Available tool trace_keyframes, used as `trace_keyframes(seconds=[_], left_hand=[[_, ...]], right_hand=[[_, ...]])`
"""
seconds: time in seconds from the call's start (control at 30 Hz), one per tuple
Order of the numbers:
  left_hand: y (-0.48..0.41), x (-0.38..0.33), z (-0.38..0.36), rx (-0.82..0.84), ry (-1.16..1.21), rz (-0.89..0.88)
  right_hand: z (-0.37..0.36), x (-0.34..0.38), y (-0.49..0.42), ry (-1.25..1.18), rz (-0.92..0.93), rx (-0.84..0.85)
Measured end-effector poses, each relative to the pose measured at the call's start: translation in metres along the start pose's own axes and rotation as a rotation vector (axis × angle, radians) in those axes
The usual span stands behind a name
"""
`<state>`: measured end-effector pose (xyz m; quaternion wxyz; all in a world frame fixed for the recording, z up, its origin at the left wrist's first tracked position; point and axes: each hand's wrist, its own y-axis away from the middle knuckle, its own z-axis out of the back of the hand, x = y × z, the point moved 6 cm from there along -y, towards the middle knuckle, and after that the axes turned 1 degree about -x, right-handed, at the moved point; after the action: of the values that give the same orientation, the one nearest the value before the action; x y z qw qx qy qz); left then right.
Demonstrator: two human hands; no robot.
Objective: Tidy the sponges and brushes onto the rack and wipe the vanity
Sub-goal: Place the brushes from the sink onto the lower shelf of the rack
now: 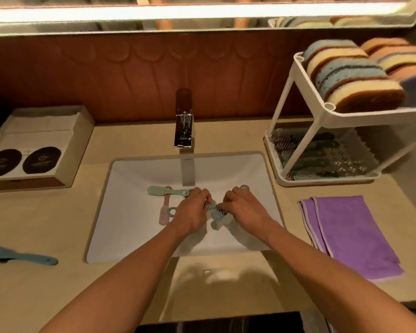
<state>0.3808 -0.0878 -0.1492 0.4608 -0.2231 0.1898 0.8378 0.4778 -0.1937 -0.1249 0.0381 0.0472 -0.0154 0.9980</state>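
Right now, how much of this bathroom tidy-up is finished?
Partly done. The sponges already fill the rack's top shelf, and some brushes lie on the lower one. In hand: the left hand and right hand are gathering small brushes in the sink. Left: a green brush and pink brush in the basin, a blue brush on the counter, and wiping; the purple cloth lies folded.

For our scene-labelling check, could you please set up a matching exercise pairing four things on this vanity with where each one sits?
Things:
1. sponges
2. purple cloth
3. blue brush
4. pink brush

Places:
A. in the sink basin
B. counter, right of the sink
C. top tier of the rack
D. counter, left of the sink

Pairs: 1-C, 2-B, 3-D, 4-A
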Motion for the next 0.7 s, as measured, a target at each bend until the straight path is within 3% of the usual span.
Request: trace_keyframes(seconds=[0.13,0.37,0.7], left_hand=[[0.003,-0.045,0.015,-0.001,-0.033,-0.129],[0.005,-0.112,0.017,-0.014,-0.061,-0.217],[-0.011,-0.213,-0.012,0.050,0.056,-0.362]], right_hand=[[0.046,-0.011,0.025,-0.028,-0.065,-0.216],[0.083,-0.055,0.080,0.077,-0.197,-0.362],[0.104,-0.129,0.145,0.133,-0.379,-0.387]])
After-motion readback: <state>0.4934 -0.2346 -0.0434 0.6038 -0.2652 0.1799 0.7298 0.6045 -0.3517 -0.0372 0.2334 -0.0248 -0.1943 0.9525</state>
